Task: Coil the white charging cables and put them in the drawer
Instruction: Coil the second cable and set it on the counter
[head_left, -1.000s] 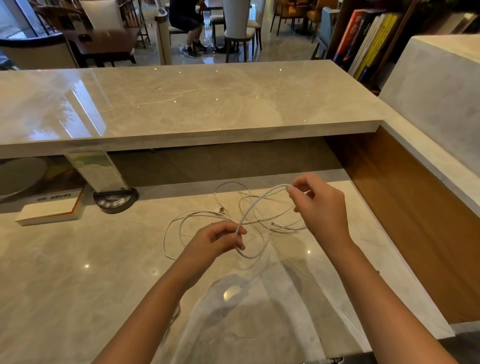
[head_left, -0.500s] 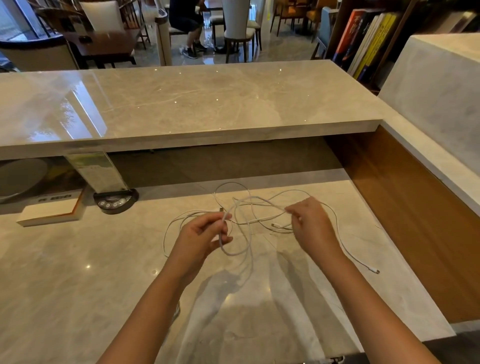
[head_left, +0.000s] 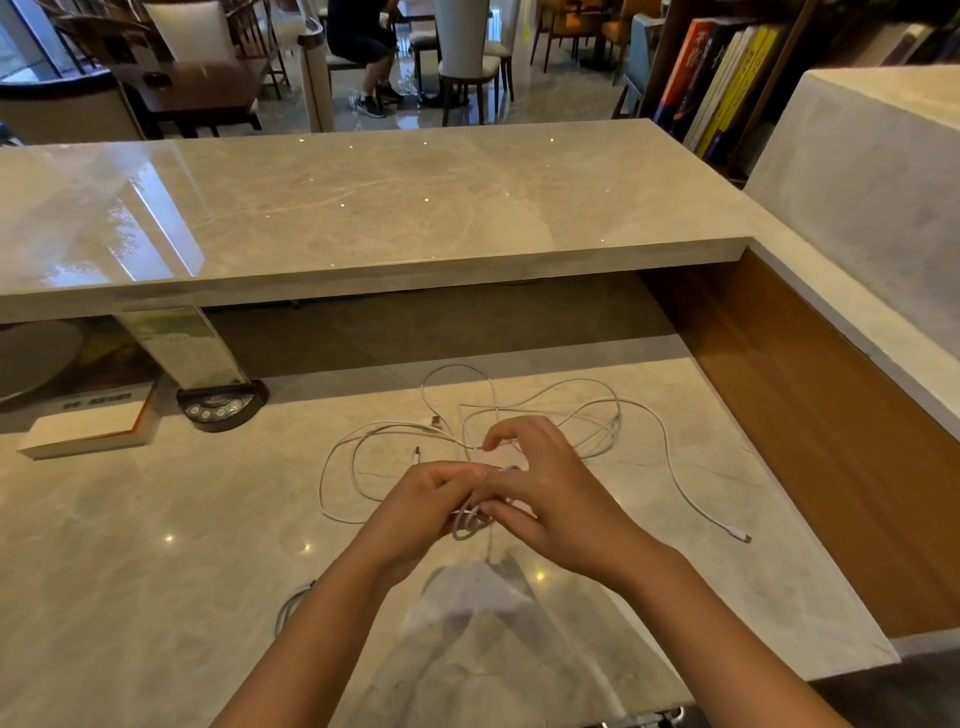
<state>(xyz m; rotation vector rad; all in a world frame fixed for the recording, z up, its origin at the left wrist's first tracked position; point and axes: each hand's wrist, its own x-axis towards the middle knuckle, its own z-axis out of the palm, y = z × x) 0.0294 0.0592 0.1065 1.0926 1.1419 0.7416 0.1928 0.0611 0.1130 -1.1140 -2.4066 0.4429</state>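
Observation:
White charging cables (head_left: 597, 400) lie tangled in loose loops on the marble desk (head_left: 156, 545). One plug end (head_left: 740, 535) rests far right, another small plug (head_left: 415, 456) left of my hands. My left hand (head_left: 431, 504) grips a small coil of cable (head_left: 467, 525) in curled fingers. My right hand (head_left: 545, 493) meets it from the right, its fingers pinching the cable at the coil. Another bit of white cable (head_left: 293, 605) shows beside my left forearm. No drawer is in view.
A raised marble counter (head_left: 363, 208) runs across the back. Under it at left stand an acrylic sign holder (head_left: 182, 343), a round socket hub (head_left: 221, 405) and a white book (head_left: 88, 428). A wooden side panel (head_left: 805, 415) borders the right.
My right hand came down and left from the raised cable loop to meet my left hand. The large loop between them has shrunk into a small coil in my left hand.

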